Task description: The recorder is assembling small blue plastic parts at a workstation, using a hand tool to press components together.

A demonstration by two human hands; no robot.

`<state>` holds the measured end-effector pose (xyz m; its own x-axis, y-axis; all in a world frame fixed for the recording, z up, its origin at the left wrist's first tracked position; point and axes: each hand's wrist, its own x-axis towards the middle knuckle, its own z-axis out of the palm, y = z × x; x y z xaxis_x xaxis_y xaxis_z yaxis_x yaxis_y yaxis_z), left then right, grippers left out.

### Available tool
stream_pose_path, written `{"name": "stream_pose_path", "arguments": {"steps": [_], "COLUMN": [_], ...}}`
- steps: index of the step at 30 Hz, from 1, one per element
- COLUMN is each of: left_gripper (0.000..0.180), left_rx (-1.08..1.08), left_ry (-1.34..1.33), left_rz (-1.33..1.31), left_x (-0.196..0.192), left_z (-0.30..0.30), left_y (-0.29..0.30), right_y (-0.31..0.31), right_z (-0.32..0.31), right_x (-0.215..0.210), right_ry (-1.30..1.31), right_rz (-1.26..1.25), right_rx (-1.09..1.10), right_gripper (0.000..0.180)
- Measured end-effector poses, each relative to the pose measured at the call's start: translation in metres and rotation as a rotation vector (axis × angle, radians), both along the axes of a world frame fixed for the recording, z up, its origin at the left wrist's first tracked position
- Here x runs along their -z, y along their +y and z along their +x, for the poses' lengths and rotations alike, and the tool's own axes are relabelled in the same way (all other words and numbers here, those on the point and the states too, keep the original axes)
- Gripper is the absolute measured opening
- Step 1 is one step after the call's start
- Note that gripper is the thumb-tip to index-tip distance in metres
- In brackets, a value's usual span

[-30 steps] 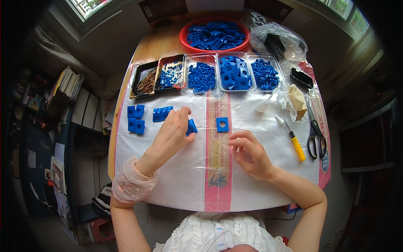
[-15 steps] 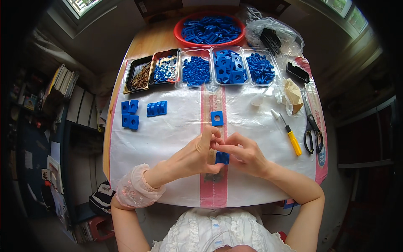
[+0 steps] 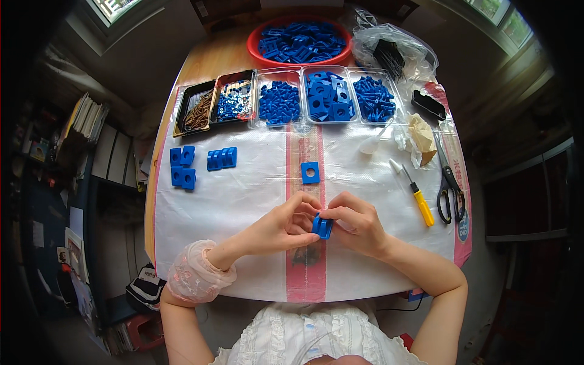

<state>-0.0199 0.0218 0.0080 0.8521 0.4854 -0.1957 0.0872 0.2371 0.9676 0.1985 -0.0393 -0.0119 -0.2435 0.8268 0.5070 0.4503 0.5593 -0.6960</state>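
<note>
Between my hands, over the pink stripe of the table cover, is a small blue plastic bracket (image 3: pixel 322 227) with curved ribs. My right hand (image 3: pixel 358 224) pinches it at its upper right, fingers closed. The thumb of my left hand (image 3: pixel 291 222) touches its lower left side; the left fingers curl behind, and their tips are partly hidden. Just beyond my hands a flat blue square plate (image 3: pixel 310 173) with a round hole lies on the cover. Farther left sit a row of blue ribbed brackets (image 3: pixel 222 159) and a group of blue holed pieces (image 3: pixel 182 168).
Across the back stand trays of brown screws (image 3: pixel 199 113), small nuts (image 3: pixel 233 100), blue pegs (image 3: pixel 280 103), square plates (image 3: pixel 329 97) and blue screw-like parts (image 3: pixel 374 97). Behind is a red basin (image 3: pixel 253 53) of blue parts. A yellow screwdriver (image 3: pixel 423 207) and black scissors (image 3: pixel 449 188) lie right.
My left fingers have opened somewhat and lowered from their raised pinch, so the bracket shows more. The whole view has shifted slightly; the things on the table look unmoved.
</note>
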Motion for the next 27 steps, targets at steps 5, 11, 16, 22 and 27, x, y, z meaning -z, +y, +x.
{"name": "stream_pose_path", "arguments": {"steps": [5, 11, 16, 22, 27], "left_gripper": [0.041, 0.037, 0.034, 0.032, 0.037], "left_rx": [0.016, 0.051, 0.048, 0.026, 0.012], "left_ry": [-0.044, -0.033, -0.008, 0.054, -0.025], "left_rz": [-0.212, -0.347, -0.319, -0.246, -0.380], "left_x": [0.008, 0.009, 0.012, 0.005, 0.010], "left_z": [0.000, -0.002, -0.003, 0.000, -0.003], "left_y": [0.002, 0.007, 0.005, 0.001, 0.006], "right_y": [0.001, 0.000, 0.000, -0.001, 0.001], "right_z": [0.001, 0.002, 0.002, 0.002, 0.001], "right_x": [0.000, 0.003, 0.007, 0.007, 0.005], "right_ry": [-0.001, 0.015, 0.011, 0.002, 0.033], "right_rz": [-0.040, -0.092, -0.103, -0.094, -0.092], "right_rx": [-0.002, -0.010, -0.019, -0.002, 0.002], "right_gripper": [0.026, 0.027, 0.026, 0.024, 0.023]}}
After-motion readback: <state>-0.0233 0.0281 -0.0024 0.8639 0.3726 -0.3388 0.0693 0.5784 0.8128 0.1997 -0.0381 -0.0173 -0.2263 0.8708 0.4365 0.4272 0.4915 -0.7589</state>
